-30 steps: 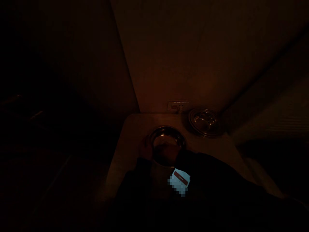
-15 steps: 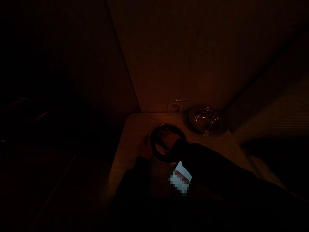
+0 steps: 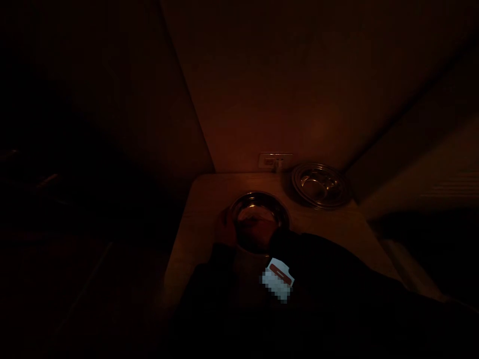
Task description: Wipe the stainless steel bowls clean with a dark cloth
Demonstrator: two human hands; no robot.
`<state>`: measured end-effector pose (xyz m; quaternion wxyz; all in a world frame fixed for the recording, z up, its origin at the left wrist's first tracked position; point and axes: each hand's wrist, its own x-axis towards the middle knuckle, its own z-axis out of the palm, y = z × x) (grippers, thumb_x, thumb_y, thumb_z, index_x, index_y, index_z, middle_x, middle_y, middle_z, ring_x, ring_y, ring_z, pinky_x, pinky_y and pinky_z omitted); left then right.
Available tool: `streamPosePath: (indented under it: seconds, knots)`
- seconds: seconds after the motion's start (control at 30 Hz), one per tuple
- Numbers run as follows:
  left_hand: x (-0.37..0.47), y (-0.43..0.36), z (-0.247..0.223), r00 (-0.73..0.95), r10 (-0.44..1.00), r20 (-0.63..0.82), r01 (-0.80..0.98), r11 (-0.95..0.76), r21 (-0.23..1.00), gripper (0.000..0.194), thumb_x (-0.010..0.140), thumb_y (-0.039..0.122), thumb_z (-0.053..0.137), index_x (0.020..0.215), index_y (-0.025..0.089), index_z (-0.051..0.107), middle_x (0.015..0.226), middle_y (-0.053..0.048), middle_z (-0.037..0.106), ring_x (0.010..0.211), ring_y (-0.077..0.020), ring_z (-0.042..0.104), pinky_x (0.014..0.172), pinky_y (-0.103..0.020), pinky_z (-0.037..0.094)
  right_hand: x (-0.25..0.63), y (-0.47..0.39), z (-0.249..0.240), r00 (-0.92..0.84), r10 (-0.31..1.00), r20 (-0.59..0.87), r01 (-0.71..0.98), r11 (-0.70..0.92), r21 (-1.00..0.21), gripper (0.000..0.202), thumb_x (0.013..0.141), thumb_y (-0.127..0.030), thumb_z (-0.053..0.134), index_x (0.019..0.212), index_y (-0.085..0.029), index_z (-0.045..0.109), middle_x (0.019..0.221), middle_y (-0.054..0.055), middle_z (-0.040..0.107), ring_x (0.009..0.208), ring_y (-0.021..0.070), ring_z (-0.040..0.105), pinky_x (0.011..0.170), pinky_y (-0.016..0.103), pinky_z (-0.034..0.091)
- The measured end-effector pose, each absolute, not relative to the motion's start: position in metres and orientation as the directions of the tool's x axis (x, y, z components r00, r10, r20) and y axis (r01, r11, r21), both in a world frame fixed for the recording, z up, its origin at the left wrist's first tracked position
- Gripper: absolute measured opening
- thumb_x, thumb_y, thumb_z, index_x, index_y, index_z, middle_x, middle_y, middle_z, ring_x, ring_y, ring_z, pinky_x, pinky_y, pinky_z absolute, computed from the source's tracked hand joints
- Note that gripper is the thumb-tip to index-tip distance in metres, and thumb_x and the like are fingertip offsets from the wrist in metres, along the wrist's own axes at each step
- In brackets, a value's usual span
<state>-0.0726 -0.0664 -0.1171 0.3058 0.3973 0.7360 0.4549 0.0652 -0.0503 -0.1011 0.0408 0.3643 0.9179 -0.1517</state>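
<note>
A shiny round metal bowl (image 3: 258, 195) rests on the light wooden table, in very dim light. My left hand (image 3: 225, 230) is closed against the bowl's left side, gripping it near the rim; its fingers are mostly lost in shadow. Inside the bowl lies my right hand (image 3: 264, 231), low in the near half. Its fingers are dark and smeared, so whether they hold anything cannot be made out. Close by my right sleeve is a pale bluish card-like thing (image 3: 282, 270) with a reddish stripe, partly blurred out.
Stacked metal dishes (image 3: 322, 204) stand at the table's back right corner. A wall socket (image 3: 267, 160) with a plug is just above the table's back edge. Wooden panels (image 3: 262, 89) rise behind. The table (image 3: 190, 219) has a rounded back left corner.
My right hand has moved down and toward me inside the bowl, baring the bowl's far inner wall. My left hand stays at the left side. The pale card has shifted slightly.
</note>
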Motion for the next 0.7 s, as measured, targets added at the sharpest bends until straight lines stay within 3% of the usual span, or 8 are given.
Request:
streamPosePath:
  seconds: [0.13, 0.27, 0.4, 0.7]
  knots:
    - [-0.077, -0.069, -0.115, -0.452, 0.888, -0.083, 0.327, 0.251, 0.911, 0.031, 0.092, 0.022, 0.044, 0.106, 0.011, 0.071, 0.112, -0.014, 0.072, 0.107, -0.0237, 0.066, 0.097, -0.035, 0.049, 0.063, -0.035, -0.095, -0.681, 0.707, -0.191, 0.732, 0.648, -0.210, 0.034, 0.093, -0.034, 0.060, 0.124, -0.019, 0.057, 0.132, 0.009, 0.055, 0.113, 0.0248, 0.057, 0.094, 0.048, 0.050]
    - [-0.078, -0.071, -0.113, -0.442, 0.891, -0.106, 0.298, 0.258, 0.919, 0.032, 0.093, 0.022, 0.044, 0.109, 0.013, 0.070, 0.116, -0.012, 0.071, 0.111, -0.0228, 0.065, 0.098, -0.033, 0.048, 0.074, -0.026, -0.087, -0.534, 0.820, -0.206, 0.845, 0.510, -0.161, 0.036, 0.094, -0.034, 0.059, 0.126, -0.020, 0.055, 0.133, 0.010, 0.054, 0.113, 0.0249, 0.058, 0.093, 0.048, 0.051]
    - [-0.077, -0.073, -0.113, -0.453, 0.877, -0.160, 0.220, 0.284, 0.933, 0.033, 0.094, 0.023, 0.044, 0.112, 0.012, 0.069, 0.119, -0.013, 0.069, 0.113, -0.0228, 0.064, 0.100, -0.033, 0.048, 0.060, -0.030, -0.086, -0.462, 0.861, -0.212, 0.884, 0.429, -0.187, 0.036, 0.094, -0.035, 0.059, 0.125, -0.018, 0.056, 0.128, 0.009, 0.057, 0.109, 0.0239, 0.060, 0.091, 0.046, 0.052]
    - [-0.074, -0.075, -0.124, -0.541, 0.826, -0.157, 0.166, 0.288, 0.943, 0.037, 0.094, 0.024, 0.039, 0.115, 0.011, 0.066, 0.123, -0.015, 0.067, 0.116, -0.0225, 0.062, 0.102, -0.034, 0.046, 0.042, -0.059, -0.093, -0.611, 0.774, -0.167, 0.770, 0.532, -0.352, 0.028, 0.095, -0.036, 0.058, 0.115, -0.017, 0.061, 0.114, 0.007, 0.064, 0.095, 0.0187, 0.064, 0.082, 0.039, 0.055]
